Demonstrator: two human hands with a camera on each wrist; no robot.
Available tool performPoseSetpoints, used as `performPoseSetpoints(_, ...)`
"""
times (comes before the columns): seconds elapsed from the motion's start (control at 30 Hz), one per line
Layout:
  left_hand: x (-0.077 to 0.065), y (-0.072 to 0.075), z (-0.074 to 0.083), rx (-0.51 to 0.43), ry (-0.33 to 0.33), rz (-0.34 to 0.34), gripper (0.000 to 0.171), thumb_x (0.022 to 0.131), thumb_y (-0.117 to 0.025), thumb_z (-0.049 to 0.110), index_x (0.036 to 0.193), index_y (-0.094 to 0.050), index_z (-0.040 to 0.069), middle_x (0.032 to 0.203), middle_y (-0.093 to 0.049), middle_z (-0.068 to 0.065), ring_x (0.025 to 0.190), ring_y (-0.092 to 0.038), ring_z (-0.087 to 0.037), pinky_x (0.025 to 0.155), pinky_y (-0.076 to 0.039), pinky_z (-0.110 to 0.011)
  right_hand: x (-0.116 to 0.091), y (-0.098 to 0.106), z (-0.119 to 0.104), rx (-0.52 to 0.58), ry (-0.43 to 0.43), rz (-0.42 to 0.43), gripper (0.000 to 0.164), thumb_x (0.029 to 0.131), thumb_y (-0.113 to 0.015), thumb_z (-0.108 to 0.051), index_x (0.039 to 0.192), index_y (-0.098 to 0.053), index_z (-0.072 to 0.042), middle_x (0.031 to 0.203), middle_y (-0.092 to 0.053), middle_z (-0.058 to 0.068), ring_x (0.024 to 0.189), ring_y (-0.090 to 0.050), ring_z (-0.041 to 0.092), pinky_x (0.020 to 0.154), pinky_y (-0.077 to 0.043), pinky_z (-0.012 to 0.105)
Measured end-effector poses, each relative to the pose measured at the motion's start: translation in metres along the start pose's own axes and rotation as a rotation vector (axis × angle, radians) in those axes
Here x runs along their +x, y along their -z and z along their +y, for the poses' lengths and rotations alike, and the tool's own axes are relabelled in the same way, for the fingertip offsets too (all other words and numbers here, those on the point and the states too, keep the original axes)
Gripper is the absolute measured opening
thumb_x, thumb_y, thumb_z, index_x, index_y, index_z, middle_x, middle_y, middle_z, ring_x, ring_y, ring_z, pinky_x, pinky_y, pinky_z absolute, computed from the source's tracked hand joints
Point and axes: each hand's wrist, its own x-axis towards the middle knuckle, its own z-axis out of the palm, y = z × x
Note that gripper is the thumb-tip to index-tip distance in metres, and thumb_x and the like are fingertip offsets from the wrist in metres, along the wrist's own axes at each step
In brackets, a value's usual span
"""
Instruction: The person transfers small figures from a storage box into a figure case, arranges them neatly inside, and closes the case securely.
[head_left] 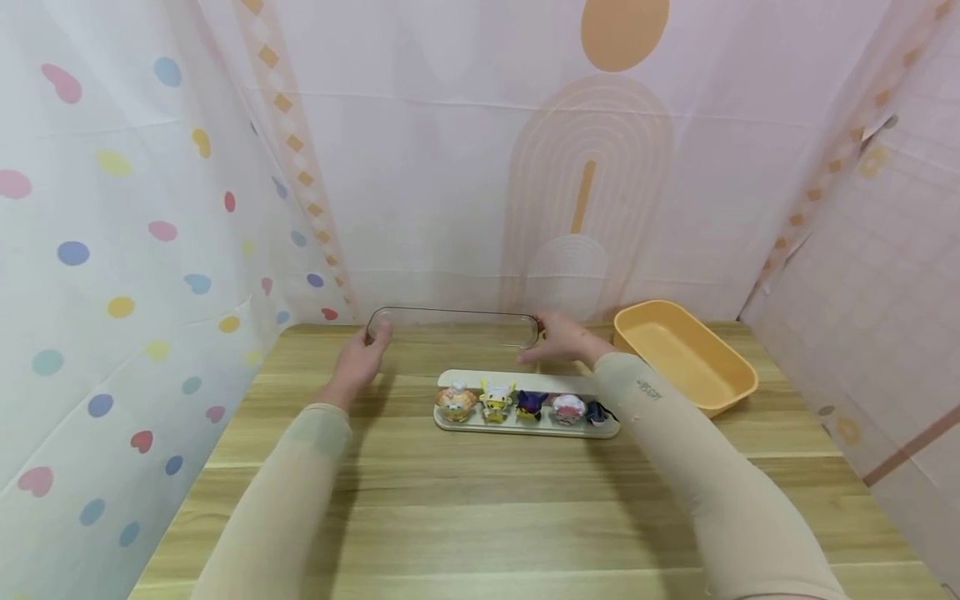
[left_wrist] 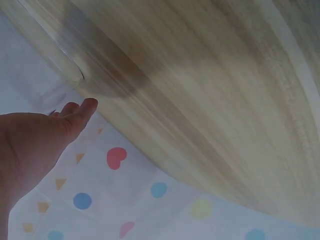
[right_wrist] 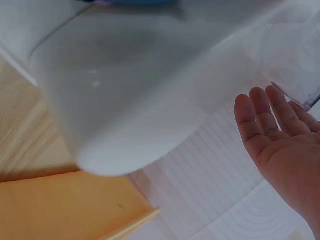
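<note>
A long clear plastic cover (head_left: 450, 327) with a thin dark rim spans the gap between my two hands near the table's back edge. My left hand (head_left: 362, 358) holds its left end, the thumb over the near side. At the other end my right hand (head_left: 561, 337) grips the corner, some fingers extended in the right wrist view. Closer to me lies a pale display base (head_left: 487, 427) with a row of several small figurines (head_left: 495, 402). My right forearm hides part of the base's right end. In the left wrist view, the left hand (left_wrist: 42, 140) partly hides the cover.
A yellow-orange plastic bin (head_left: 690, 354) stands at the back right, beside my right forearm. The wood-grain table (head_left: 480, 508) meets patterned curtains (head_left: 420, 167) at the back, left and right.
</note>
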Motion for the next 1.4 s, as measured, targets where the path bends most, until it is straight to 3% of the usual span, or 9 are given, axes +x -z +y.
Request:
performPoseSetpoints(0.23,0.0,-0.004,0.001,-0.081,0.034,-0.002,0.108,0.1,-0.031,0.083,0.169,-0.022,0.0,0.175,-0.026,-0.026,0.163,-0.023,-0.046,0.135,-0.018,-0.056,0.005,-0.006,-0.001,0.02,0.018,0.042,0.085,0.084,-0.091,-0.032,0.149,-0.051,0.008,0.143,-0.064,0.028,0.132,-0.062,0.042,0.116,-0.049,0.054)
performPoseSetpoints(0.43,-0.005,-0.006,0.005,-0.178,0.051,0.019,0.109,0.098,-0.037,0.085,0.172,-0.014,0.008,0.178,-0.021,-0.021,0.165,-0.021,-0.043,0.135,-0.018,-0.055,0.003,0.001,-0.003,0.098,0.004,0.096,0.098,0.081,-0.093,-0.033,0.157,-0.043,0.004,0.153,-0.055,0.027,0.141,-0.055,0.043,0.12,-0.047,0.055)
performPoseSetpoints(0.67,-0.017,0.0,0.02,-0.243,-0.131,0.044,0.097,0.098,-0.074,0.052,0.167,-0.023,0.007,0.174,-0.029,-0.02,0.156,-0.038,-0.042,0.128,-0.036,-0.056,-0.03,0.046,-0.009,0.261,0.046,0.119,0.102,0.083,-0.091,-0.038,0.164,-0.037,-0.006,0.158,-0.052,0.018,0.148,-0.048,0.04,0.124,-0.041,0.057)
performPoseSetpoints(0.77,-0.025,0.008,0.029,-0.271,-0.224,0.026,0.089,0.094,-0.084,0.035,0.159,-0.031,0.006,0.147,-0.054,-0.018,0.124,-0.057,-0.028,0.106,-0.053,-0.035,-0.049,0.065,-0.01,0.269,0.076,0.127,0.098,0.085,-0.09,-0.036,0.164,-0.038,-0.007,0.155,-0.056,0.017,0.145,-0.051,0.039,0.122,-0.043,0.057)
performPoseSetpoints(0.9,-0.033,0.022,0.037,-0.175,-0.299,-0.031,0.091,0.09,-0.089,0.032,0.161,-0.036,0.011,0.132,-0.06,-0.01,0.1,-0.049,-0.019,0.082,-0.047,-0.024,-0.071,0.078,-0.01,0.27,0.124,0.125,0.092,0.085,-0.091,-0.027,0.16,-0.042,-0.007,0.144,-0.064,0.018,0.132,-0.062,0.036,0.113,-0.052,0.054)
performPoseSetpoints(0.97,-0.036,0.028,0.041,-0.089,-0.324,-0.065,0.098,0.086,-0.092,0.038,0.164,-0.038,0.014,0.15,-0.059,-0.011,0.112,-0.053,-0.026,0.092,-0.05,-0.032,-0.081,0.081,-0.008,0.269,0.149,0.111,0.087,0.085,-0.091,-0.024,0.157,-0.046,-0.007,0.139,-0.066,0.016,0.126,-0.066,0.034,0.108,-0.056,0.052)
performPoseSetpoints(1.13,-0.044,0.031,0.054,0.037,-0.365,-0.093,0.099,0.079,-0.096,0.046,0.161,-0.048,0.016,0.156,-0.057,-0.008,0.141,-0.049,-0.037,0.115,-0.044,-0.061,-0.103,0.083,0.0,0.257,0.165,0.092,0.081,0.086,-0.091,-0.025,0.154,-0.05,-0.009,0.138,-0.067,0.014,0.123,-0.065,0.029,0.104,-0.056,0.046)
performPoseSetpoints(1.27,-0.051,0.028,0.065,0.046,-0.357,-0.124,0.1,0.078,-0.095,0.049,0.16,-0.047,0.017,0.162,-0.055,-0.006,0.158,-0.039,-0.037,0.126,-0.031,-0.066,-0.119,0.084,0.008,0.245,0.111,0.113,0.087,0.085,-0.092,-0.03,0.156,-0.047,-0.011,0.146,-0.064,0.013,0.131,-0.063,0.034,0.108,-0.055,0.052)
performPoseSetpoints(1.4,-0.054,0.023,0.071,0.057,-0.368,-0.146,0.098,0.078,-0.096,0.047,0.159,-0.049,0.016,0.162,-0.055,-0.007,0.16,-0.035,-0.037,0.129,-0.027,-0.066,-0.131,0.084,0.015,0.202,0.062,0.152,0.093,0.081,-0.095,-0.038,0.158,-0.048,-0.015,0.16,-0.053,0.013,0.143,-0.056,0.044,0.113,-0.052,0.061)
